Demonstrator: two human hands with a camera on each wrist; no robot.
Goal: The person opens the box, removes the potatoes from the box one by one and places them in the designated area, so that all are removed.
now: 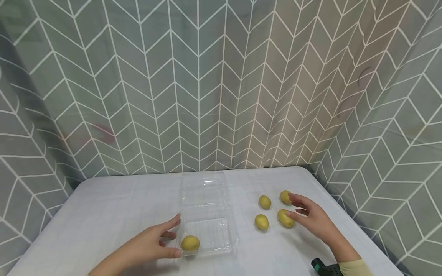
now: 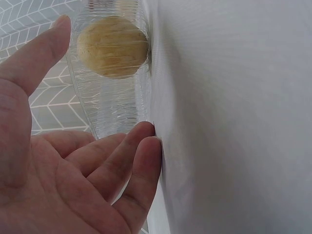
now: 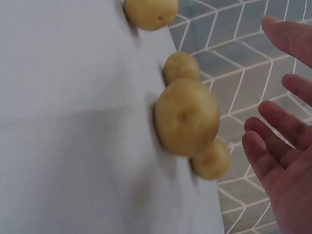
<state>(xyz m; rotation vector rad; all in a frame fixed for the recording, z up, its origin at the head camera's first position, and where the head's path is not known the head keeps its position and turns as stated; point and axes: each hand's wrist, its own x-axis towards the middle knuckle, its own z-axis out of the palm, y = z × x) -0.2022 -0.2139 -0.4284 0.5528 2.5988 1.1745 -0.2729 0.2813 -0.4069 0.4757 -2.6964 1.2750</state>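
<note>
An open clear plastic clamshell box (image 1: 215,234) lies on the table, its lid (image 1: 203,190) folded back toward the curtain. One yellow lemon (image 1: 190,243) sits in the near left corner of the box and shows through its wall in the left wrist view. My left hand (image 1: 152,241) is at the box's left side, thumb and fingers spread along the edge without gripping it. Over the loose lemons on the right, my right hand (image 1: 314,218) hovers with relaxed fingers, nearest to one lemon (image 1: 286,218); nothing is in its grasp in the right wrist view (image 3: 287,141).
Three more lemons lie around that one: a far left lemon (image 1: 264,202), a near left lemon (image 1: 261,222) and a far right lemon (image 1: 284,197). A white cloth covers the table (image 1: 121,203). Grey-green patterned curtains (image 1: 207,96) stand behind and beside it.
</note>
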